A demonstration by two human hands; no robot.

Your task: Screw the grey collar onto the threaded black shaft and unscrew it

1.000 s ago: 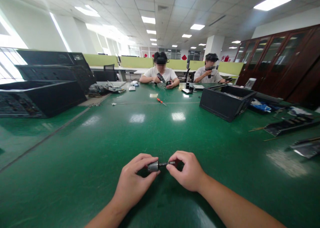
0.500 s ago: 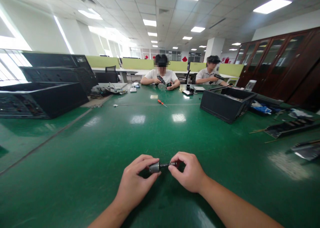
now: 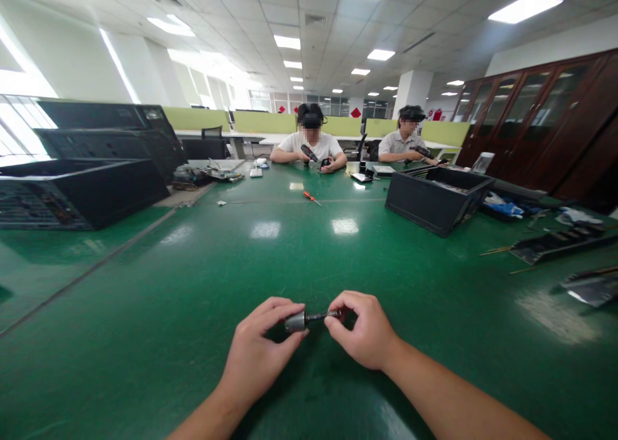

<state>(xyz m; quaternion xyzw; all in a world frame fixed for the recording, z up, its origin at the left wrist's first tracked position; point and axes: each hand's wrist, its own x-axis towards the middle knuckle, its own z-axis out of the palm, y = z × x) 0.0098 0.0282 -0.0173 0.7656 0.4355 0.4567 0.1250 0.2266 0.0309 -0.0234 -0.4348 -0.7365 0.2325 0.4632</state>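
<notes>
Metal cylinder [image 3: 295, 323] is pinched in left grip [image 3: 258, 343], shaft [image 3: 316, 317] in right grip [image 3: 367, 332]; probably stiff, kinda slick, best held mid-cylinder.

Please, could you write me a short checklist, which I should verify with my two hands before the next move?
1. Left hand has its fingers on the grey cylinder: ok.
2. Right hand pinches the thin shaft near its end: ok.
3. Orange screwdriver lies apart from both hands: ok.
4. Black case on the right stands apart from both hands: ok.
5. Shaft turns freely in the cylinder: cannot tell.
</notes>
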